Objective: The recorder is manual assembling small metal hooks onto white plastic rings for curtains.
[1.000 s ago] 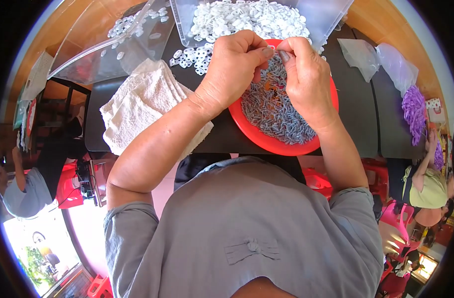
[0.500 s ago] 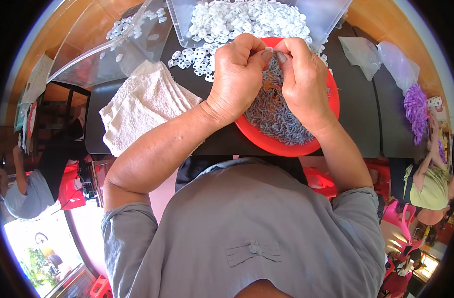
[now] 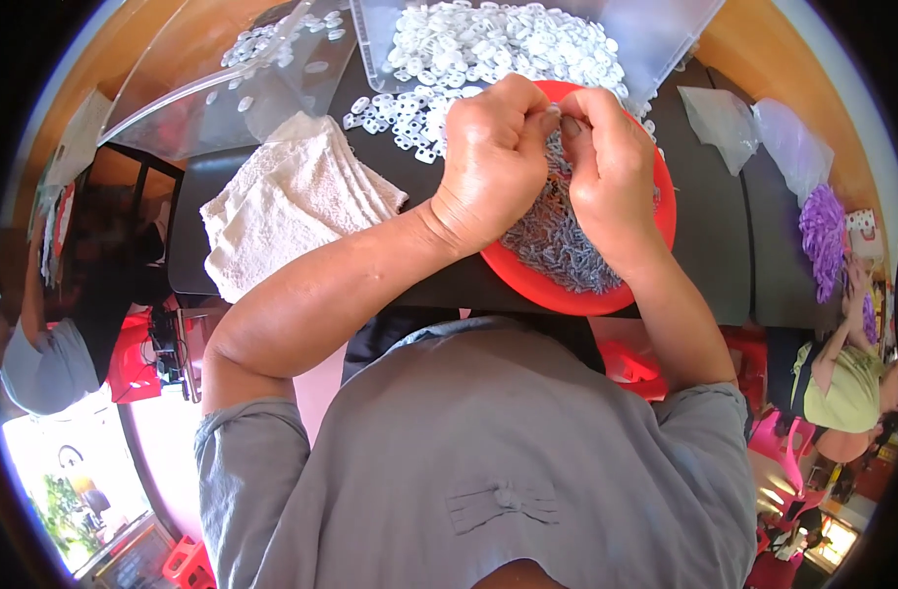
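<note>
Above a red basin (image 3: 655, 265) my two hands meet fingertip to fingertip. My left hand (image 3: 498, 152) is closed in a pinch, and so is my right hand (image 3: 611, 172). A tiny whitish bit shows between the fingertips, too small and covered to name. Many small grey-blue slender pieces (image 3: 571, 250) fill the basin below. Just beyond, a clear plastic bin (image 3: 665, 49) holds a heap of small white plastic pieces (image 3: 508, 44). More white pieces with dark holes (image 3: 419, 120) lie loose on the black table, left of my left hand.
A folded cream cloth (image 3: 287, 201) lies left on the table (image 3: 714, 226). Behind it stands a clear plastic container (image 3: 193, 88) with some white pieces. Plastic bags (image 3: 724, 123) and a purple bundle (image 3: 822, 231) are at the right. Other people (image 3: 842, 383) sit at both sides.
Both hands, still pinched together over the basin, appear slightly further right and lower in view. The table and its things have shifted a little the same way.
</note>
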Demonstrator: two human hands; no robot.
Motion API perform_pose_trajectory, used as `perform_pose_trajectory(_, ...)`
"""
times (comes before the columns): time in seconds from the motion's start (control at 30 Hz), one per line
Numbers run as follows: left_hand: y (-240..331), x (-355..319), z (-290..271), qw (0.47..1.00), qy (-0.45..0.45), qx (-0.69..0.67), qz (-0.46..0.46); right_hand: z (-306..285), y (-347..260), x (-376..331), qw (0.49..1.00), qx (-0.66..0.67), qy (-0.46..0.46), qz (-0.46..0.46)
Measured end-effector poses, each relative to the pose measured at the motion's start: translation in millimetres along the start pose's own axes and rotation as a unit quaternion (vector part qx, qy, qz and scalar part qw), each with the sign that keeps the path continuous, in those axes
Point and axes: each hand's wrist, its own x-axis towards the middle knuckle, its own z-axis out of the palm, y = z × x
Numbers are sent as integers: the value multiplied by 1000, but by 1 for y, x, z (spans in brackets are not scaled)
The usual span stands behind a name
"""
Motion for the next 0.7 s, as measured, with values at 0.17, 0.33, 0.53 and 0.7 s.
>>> perform_pose_trajectory(0.17,10,3,-11,983,-55,-57,-164,-11,1,6,998,26,-55,26)
perform_pose_trajectory(0.33,-2,2,-11,987,-102,10,-126,-23,3,54,970,-4,-219,103)
perform_pose_trajectory(0.53,-8,2,-7,983,-142,40,-114,56,42,113,964,-139,-226,-24)
perform_pose_trajectory(0.7,-10,3,-9,985,-137,24,-102,95,49,137,914,-256,-287,-127)
